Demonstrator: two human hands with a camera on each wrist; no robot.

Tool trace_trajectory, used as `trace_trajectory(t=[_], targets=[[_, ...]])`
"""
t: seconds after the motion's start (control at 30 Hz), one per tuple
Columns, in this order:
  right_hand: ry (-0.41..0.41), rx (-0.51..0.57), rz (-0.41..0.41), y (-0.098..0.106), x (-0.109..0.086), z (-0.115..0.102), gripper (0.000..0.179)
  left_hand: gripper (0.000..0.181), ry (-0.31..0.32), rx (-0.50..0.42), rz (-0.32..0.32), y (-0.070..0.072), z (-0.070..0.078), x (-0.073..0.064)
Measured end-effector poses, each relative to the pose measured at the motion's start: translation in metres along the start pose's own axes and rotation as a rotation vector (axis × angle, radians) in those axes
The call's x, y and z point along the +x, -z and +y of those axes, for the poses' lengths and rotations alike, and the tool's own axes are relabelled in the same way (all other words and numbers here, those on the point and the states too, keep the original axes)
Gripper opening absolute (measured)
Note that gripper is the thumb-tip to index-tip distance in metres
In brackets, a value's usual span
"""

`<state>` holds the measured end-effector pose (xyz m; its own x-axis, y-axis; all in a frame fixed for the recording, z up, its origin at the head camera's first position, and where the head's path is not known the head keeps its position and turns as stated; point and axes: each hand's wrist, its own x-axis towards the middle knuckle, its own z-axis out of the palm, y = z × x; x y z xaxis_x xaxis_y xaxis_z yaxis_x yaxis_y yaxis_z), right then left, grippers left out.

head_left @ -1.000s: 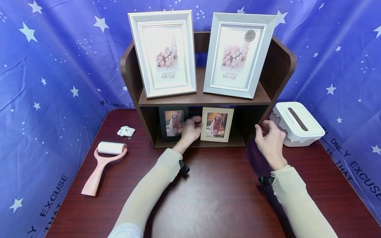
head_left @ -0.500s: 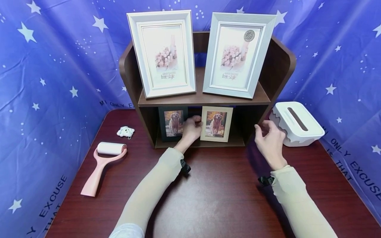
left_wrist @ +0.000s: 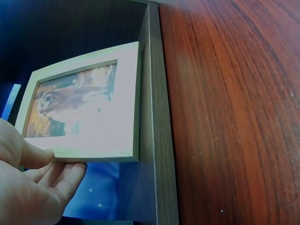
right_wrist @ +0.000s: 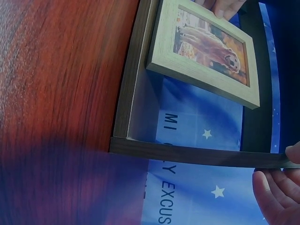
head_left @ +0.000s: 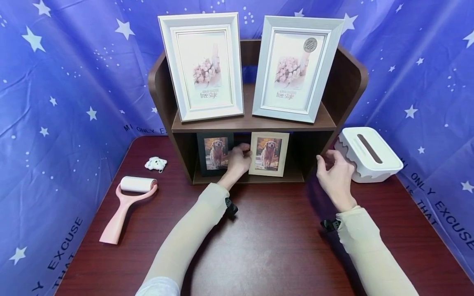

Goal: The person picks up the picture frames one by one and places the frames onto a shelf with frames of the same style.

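On the lower level of a dark brown shelf [head_left: 255,124] stands a light wood picture frame [head_left: 252,167] with a dog photo. My left hand [head_left: 238,163] pinches its left edge; in the left wrist view the thumb lies on the front and the fingers go behind. A dark picture frame [head_left: 203,164] with a similar photo stands left of that hand, which partly covers it. My right hand [head_left: 338,176] grips the shelf's right side panel. In the right wrist view the panel [right_wrist: 206,155] runs between the thumb and fingers [right_wrist: 267,192].
A white picture frame [head_left: 171,61] and a grey one [head_left: 260,74] lean on the upper level. A tissue box [head_left: 381,160] stands to the right. On the table's left lie a pink-handled lint roller [head_left: 120,218] and a small white dog figure [head_left: 156,163]. Blue star-print cloth surrounds the table.
The light frame shifts very slightly to the left under my left hand. My right hand stays on the side panel, and the other things keep their places.
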<state>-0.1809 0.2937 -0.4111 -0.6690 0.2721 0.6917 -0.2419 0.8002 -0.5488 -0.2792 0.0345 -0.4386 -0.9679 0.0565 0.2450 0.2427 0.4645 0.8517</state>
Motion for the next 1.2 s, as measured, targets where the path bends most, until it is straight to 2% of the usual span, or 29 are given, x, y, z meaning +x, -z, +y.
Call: trace_trajectory(t=[0.2, 0.47, 0.7, 0.83, 0.97, 1.2], targets=[[0.006, 0.001, 0.000, 0.000, 0.000, -0.001, 0.025, 0.016, 0.024, 0.017, -0.012, 0.001, 0.002, -0.001], [0.004, 0.007, 0.003, -0.001, 0.000, -0.001, 0.026, 0.018, 0.028, -0.015, -0.011, 0.001, 0.002, -0.001], [0.000, 0.003, -0.001, -0.001, 0.000, 0.000, 0.026, 0.026, 0.043, -0.064, -0.010, 0.000, 0.000, -0.002], [-0.005, 0.002, -0.002, 0.000, 0.000, -0.001, 0.026, 0.032, 0.045, -0.056, -0.008, 0.000, 0.002, -0.004], [-0.007, 0.000, -0.006, -0.001, 0.000, -0.001, 0.026, 0.036, 0.035, -0.019, -0.007, 0.002, 0.005, -0.007], [-0.012, -0.003, -0.006, 0.000, 0.000, -0.001, 0.026, 0.048, -0.026, 0.032, -0.024, 0.005, 0.009, -0.014]])
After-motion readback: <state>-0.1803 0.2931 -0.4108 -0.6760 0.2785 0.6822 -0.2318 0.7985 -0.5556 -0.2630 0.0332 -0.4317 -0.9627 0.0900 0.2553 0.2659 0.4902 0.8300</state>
